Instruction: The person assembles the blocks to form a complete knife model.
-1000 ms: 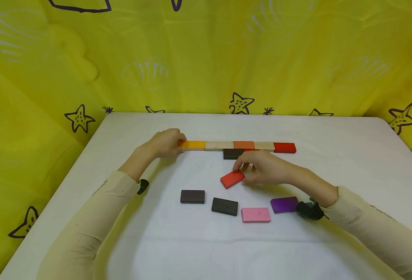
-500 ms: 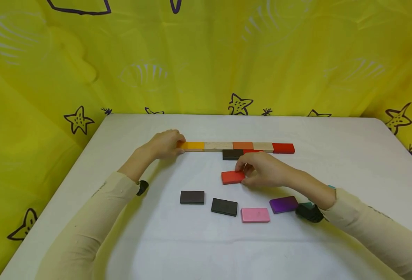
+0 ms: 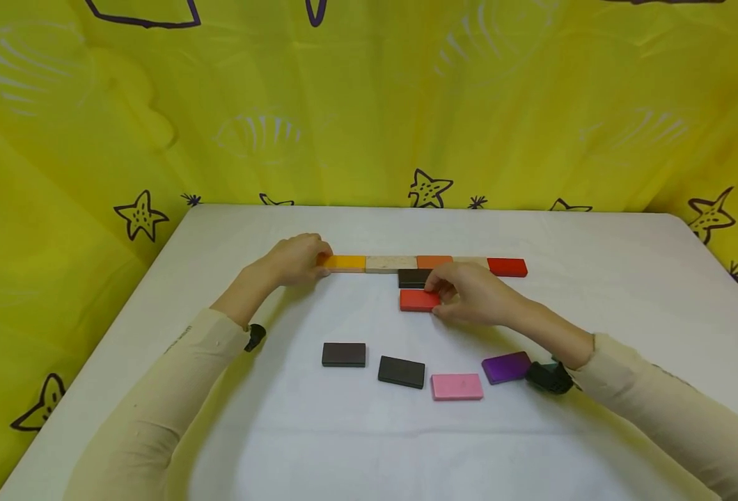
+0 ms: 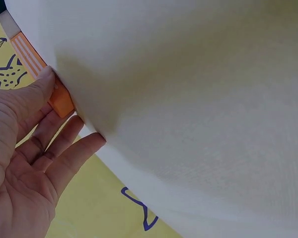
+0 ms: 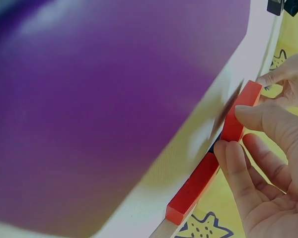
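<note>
In the head view my left hand (image 3: pixel 296 259) pinches the yellow-orange wooden block (image 3: pixel 347 264) at the left end of a row. The left wrist view shows thumb and fingers on the end of that orange block (image 4: pixel 62 101). My right hand (image 3: pixel 478 292) pinches a red block (image 3: pixel 416 300) by its right end, just in front of a black block (image 3: pixel 411 278). In the right wrist view this red block (image 5: pixel 241 114) is between thumb and fingers, near a second red block (image 5: pixel 191 191), which my right hand hides in the head view.
The row continues with a pale block (image 3: pixel 390 264), an orange block (image 3: pixel 434 261), another pale one and a red end block (image 3: pixel 507 267). Nearer lie two dark blocks, a pink block (image 3: pixel 457 387) and a purple block (image 3: pixel 506 367) on the white table (image 3: pixel 319 445). A yellow curtain (image 3: pixel 356 104) hangs behind.
My right hand has turned the red block from slanted to level with the row and moved it away from me, close to the black block. My left hand stays on the yellow-orange block.
</note>
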A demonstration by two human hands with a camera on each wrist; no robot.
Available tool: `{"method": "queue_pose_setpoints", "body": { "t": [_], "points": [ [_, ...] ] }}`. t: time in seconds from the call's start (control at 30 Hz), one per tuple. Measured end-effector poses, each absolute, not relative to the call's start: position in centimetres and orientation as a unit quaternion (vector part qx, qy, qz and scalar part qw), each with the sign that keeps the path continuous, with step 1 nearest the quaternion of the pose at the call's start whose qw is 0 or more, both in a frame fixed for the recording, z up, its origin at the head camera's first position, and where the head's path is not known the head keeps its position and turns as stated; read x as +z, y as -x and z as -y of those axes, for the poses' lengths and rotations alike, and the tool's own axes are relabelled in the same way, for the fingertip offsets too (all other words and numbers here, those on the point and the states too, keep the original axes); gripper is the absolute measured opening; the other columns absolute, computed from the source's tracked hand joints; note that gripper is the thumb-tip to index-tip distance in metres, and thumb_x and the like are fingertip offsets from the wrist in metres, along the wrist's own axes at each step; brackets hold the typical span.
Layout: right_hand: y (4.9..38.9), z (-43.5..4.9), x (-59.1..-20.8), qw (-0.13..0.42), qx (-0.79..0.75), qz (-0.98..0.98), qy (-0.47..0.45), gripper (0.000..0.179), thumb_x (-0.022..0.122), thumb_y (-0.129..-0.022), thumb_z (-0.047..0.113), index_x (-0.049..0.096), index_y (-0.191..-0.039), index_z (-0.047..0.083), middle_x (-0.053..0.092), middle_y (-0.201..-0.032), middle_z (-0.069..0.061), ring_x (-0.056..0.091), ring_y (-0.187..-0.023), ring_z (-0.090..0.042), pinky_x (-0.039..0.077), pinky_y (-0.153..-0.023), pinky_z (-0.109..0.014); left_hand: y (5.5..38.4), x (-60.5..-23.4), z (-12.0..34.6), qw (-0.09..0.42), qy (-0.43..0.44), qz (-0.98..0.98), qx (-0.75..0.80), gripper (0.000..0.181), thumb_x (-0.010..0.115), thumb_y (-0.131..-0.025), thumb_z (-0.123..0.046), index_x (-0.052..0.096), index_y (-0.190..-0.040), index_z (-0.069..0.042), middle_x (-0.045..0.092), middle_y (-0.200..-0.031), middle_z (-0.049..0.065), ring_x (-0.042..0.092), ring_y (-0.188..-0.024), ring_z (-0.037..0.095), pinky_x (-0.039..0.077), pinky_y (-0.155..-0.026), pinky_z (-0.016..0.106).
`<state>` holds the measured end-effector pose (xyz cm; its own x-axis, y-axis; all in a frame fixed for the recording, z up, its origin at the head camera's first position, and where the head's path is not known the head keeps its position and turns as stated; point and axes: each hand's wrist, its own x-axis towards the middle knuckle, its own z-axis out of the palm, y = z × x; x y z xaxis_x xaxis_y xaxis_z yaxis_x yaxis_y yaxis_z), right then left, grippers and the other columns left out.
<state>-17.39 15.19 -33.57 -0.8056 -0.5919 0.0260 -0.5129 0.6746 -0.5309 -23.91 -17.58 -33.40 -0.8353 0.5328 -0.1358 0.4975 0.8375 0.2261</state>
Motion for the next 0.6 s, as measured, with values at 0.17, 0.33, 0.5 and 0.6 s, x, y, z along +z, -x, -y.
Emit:
{"method": "queue_pose_setpoints", "body": {
  "t": [0.17,0.33,0.5,0.6],
  "points": [
    [17.63,-15.11,-33.65,0.066,-0.265,-0.912,0.306,0.022,0.082,-0.081,0.003,0.072,-0.1,0.004,0.066,-0.085,-0.002,0.057,-0.079,-0.017,0.05,-0.072,-0.029,24.02,-33.56,17.68,0.096,-0.271,-0.953,0.091,0.027,0.072,-0.095,-0.016,0.071,-0.118,-0.001,0.063,-0.106,0.012,0.056,-0.092,0.027,0.049,-0.08,0.044],
    [17.83,-15.0,-33.82,0.068,-0.265,-0.914,0.3,0.021,0.082,-0.081,0.002,0.072,-0.099,0.004,0.067,-0.086,-0.002,0.057,-0.079,-0.016,0.05,-0.072,-0.03,24.04,-33.52,17.73,0.094,-0.278,-0.951,0.094,0.025,0.072,-0.095,-0.015,0.071,-0.116,-0.002,0.063,-0.106,0.012,0.057,-0.091,0.027,0.05,-0.079,0.044],
    [17.84,-14.83,-33.9,0.069,-0.261,-0.92,0.284,0.019,0.081,-0.081,0.001,0.072,-0.098,0.003,0.067,-0.086,-0.003,0.057,-0.079,-0.018,0.05,-0.074,-0.032,24.05,-33.56,17.74,0.094,-0.276,-0.952,0.092,0.026,0.072,-0.095,-0.016,0.071,-0.117,-0.001,0.063,-0.106,0.013,0.056,-0.091,0.027,0.05,-0.079,0.044],
    [17.79,-14.7,-33.89,0.064,-0.259,-0.923,0.279,0.018,0.081,-0.081,0.002,0.073,-0.097,0.003,0.068,-0.087,-0.004,0.059,-0.08,-0.019,0.051,-0.075,-0.033,24.06,-33.58,17.75,0.094,-0.274,-0.953,0.09,0.027,0.072,-0.095,-0.015,0.071,-0.118,-0.001,0.063,-0.107,0.013,0.056,-0.092,0.028,0.05,-0.08,0.045]
  ]
}}
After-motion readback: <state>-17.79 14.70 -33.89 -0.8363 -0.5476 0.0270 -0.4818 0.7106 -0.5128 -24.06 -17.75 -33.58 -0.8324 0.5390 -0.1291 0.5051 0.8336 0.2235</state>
